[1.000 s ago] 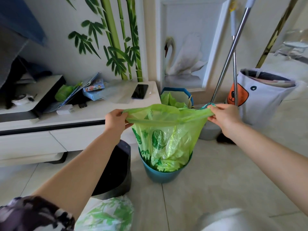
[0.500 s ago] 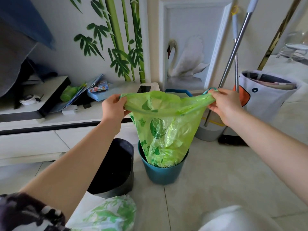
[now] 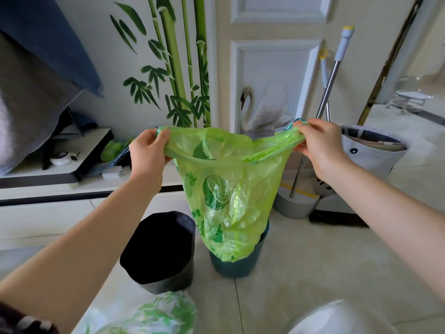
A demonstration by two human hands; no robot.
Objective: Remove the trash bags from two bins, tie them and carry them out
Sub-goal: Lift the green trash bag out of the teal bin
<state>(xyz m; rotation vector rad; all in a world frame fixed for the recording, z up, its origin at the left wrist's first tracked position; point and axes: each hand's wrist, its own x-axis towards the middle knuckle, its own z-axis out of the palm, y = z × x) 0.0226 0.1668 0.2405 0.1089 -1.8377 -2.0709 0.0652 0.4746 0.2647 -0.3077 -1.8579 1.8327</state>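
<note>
A translucent green trash bag (image 3: 228,201) with leaf prints hangs stretched between my hands, its bottom still inside the teal bin (image 3: 237,267). My left hand (image 3: 148,154) grips the bag's left rim. My right hand (image 3: 317,143) pinches the right rim and its teal drawstring. A black bin (image 3: 160,251) stands on the floor to the left of the teal one. A white bag with green leaf print (image 3: 154,314) lies at the bottom edge below the black bin.
A low white cabinet (image 3: 48,189) with clutter runs along the left wall. Mop poles (image 3: 328,90) lean in a grey bucket (image 3: 296,206) behind the bag. A white fabric basket (image 3: 373,150) stands at right. Tiled floor (image 3: 313,273) spreads at front right.
Both hands have lifted the green bag higher, so most of it is now out of the teal bin. The view has tilted upward.
</note>
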